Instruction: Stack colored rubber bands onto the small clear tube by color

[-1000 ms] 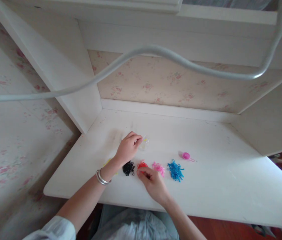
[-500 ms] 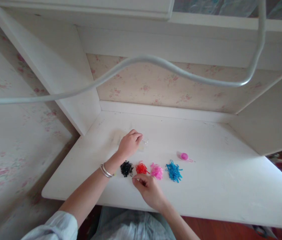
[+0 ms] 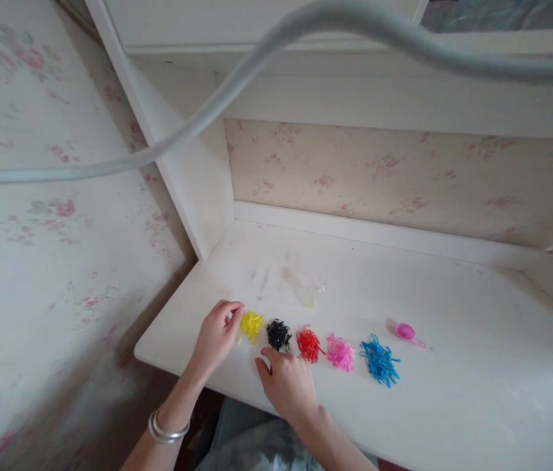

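Note:
Five small piles of tiny elastic bands lie in a row near the front of the white desk (image 3: 453, 366): yellow (image 3: 252, 324), black (image 3: 279, 334), red (image 3: 308, 344), pink (image 3: 340, 352) and blue (image 3: 379, 360). My left hand (image 3: 217, 335) rests just left of the yellow pile, fingers curled with the tips pinched beside it. My right hand (image 3: 286, 383) lies on the desk right below the black pile, fingers bent, fingertips at the pile's near edge. A clear plastic bag (image 3: 302, 288) lies alone behind the row.
A small pink plastic hook tool (image 3: 406, 331) lies behind the blue pile. A white shelf upright (image 3: 192, 176) bounds the desk on the left, floral wallpaper behind. A grey cable (image 3: 237, 72) hangs across the top of the view.
My left hand let go of the clear bag and drew back to the yellow pile. My right hand shifted left from the red pile to below the black one. The view swung left.

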Available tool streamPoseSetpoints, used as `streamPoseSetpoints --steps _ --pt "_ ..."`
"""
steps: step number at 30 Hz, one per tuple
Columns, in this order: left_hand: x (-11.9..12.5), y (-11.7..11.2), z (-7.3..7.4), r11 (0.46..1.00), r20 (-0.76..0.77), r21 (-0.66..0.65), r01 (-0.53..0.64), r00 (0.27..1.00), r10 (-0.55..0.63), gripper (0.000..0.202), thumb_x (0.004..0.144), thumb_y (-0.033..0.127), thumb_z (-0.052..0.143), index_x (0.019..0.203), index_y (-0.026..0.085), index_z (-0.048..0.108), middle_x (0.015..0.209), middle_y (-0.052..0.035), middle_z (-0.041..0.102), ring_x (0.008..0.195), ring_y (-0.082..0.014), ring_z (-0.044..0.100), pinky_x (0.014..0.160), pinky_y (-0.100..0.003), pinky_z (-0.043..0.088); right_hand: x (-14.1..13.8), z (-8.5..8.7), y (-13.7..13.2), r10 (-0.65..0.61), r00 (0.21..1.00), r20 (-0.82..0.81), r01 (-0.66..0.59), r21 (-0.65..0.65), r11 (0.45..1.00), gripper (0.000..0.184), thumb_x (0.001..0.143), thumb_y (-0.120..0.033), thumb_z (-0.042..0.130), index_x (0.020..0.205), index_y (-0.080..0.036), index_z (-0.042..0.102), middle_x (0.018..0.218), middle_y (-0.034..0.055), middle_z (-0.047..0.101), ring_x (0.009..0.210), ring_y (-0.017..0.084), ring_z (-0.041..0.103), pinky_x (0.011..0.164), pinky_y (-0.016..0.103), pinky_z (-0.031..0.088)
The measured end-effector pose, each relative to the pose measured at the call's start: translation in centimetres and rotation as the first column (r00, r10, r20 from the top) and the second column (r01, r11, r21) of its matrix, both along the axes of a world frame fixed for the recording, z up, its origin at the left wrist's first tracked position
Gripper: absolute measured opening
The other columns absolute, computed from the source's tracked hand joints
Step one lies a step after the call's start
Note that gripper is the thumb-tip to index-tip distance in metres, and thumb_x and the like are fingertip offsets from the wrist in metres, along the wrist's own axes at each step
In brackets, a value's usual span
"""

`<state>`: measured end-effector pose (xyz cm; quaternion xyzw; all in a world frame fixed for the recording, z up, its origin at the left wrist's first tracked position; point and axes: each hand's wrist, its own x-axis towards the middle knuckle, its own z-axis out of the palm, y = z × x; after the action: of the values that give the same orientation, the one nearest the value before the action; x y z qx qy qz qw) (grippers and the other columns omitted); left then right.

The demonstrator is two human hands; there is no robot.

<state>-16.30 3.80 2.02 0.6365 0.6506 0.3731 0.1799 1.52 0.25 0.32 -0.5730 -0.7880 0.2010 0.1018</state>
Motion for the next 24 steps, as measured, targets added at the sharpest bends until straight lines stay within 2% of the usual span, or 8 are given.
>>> streamPoseSetpoints --steps 3,5,7,10,15,20,24 --pt "-1.7 -3.2 -2.6 0.991 -0.08 -0.126 -0.041 0.996 0.031 0.026 0.091 0.036 0.042 0.1 0.021 0.061 0.093 -0.0035 0.064 0.072 -0.0131 0.06 0.07 -0.026 0.047 -1.7 -0.3 0.5 0.003 0.996 0.089 -0.007 0.044 0.999 0.021 0.089 -0.033 0.047 0.089 -0.025 0.067 0.075 0.0051 0.071 0.067 0.022 0.068 0.056 0.025 0.041" --pt "-1.9 -4.7 -3.7 0.983 -0.142 -0.172 -0.069 0.989 0.044 0.023 0.09 0.035 0.043 0.099 0.022 0.06 0.096 -0.0035 0.063 0.08 -0.0145 0.063 0.074 -0.026 0.047 -2.5 -0.6 0.8 0.0 0.993 0.118 -0.008 0.068 0.998 0.022 0.09 -0.03 0.046 0.086 -0.024 0.066 0.074 0.0056 0.071 0.066 0.022 0.068 0.055 0.025 0.041" --pt "-1.5 -5.5 -4.2 0.976 -0.212 -0.202 -0.083 0.977 0.039 0.02 0.089 0.035 0.046 0.098 0.024 0.06 0.099 -0.0027 0.063 0.083 -0.0149 0.063 0.075 -0.025 0.046 -3.0 -1.0 1.1 0.005 0.99 0.14 -0.017 0.087 0.996 0.024 0.092 -0.026 0.043 0.084 -0.023 0.065 0.073 0.0058 0.071 0.065 0.022 0.068 0.054 0.026 0.042" --pt "-0.8 -5.7 -4.3 0.97 -0.314 -0.216 -0.109 0.949 0.037 0.018 0.09 0.034 0.046 0.097 0.025 0.059 0.1 -0.0008 0.062 0.079 -0.0136 0.064 0.069 -0.023 0.044 -3.3 -1.4 1.3 0.023 0.984 0.174 -0.042 0.109 0.993 0.027 0.093 -0.022 0.039 0.082 -0.022 0.064 0.073 0.0051 0.071 0.064 0.023 0.068 0.053 0.026 0.042" --pt "-0.3 -5.6 -4.7 0.981 -0.39 -0.151 -0.119 0.92 0.052 0.022 0.094 0.031 0.039 0.092 0.027 0.06 0.093 0.0017 0.064 0.077 -0.0114 0.063 0.063 -0.021 0.04 -2.7 -1.1 1.1 0.009 0.978 0.207 -0.035 0.121 0.992 0.026 0.095 -0.024 0.038 0.086 -0.023 0.062 0.075 0.0036 0.071 0.065 0.021 0.068 0.055 0.025 0.043" --pt "-0.4 -5.7 -6.3 0.984 -0.405 -0.011 -0.176 0.901 0.157 0.023 0.094 0.033 0.039 0.099 0.026 0.06 0.097 0.0013 0.065 0.078 -0.0114 0.063 0.062 -0.021 0.039 -1.6 -0.7 1.2 -0.01 0.978 0.207 -0.011 0.098 0.995 0.026 0.096 -0.026 0.037 0.091 -0.024 0.062 0.078 0.0034 0.071 0.07 0.019 0.068 0.057 0.023 0.043" --pt "-0.4 -5.6 -6.8 0.969 -0.39 0.049 -0.24 0.889 0.24 0.023 0.095 0.033 0.039 0.102 0.024 0.059 0.101 0.0012 0.065 0.079 -0.0116 0.063 0.06 -0.022 0.038 -0.9 -0.8 1.5 -0.05 0.983 0.178 0.032 0.099 0.995 0.028 0.097 -0.03 0.035 0.095 -0.026 0.063 0.077 0.0015 0.071 0.069 0.018 0.068 0.056 0.022 0.042"
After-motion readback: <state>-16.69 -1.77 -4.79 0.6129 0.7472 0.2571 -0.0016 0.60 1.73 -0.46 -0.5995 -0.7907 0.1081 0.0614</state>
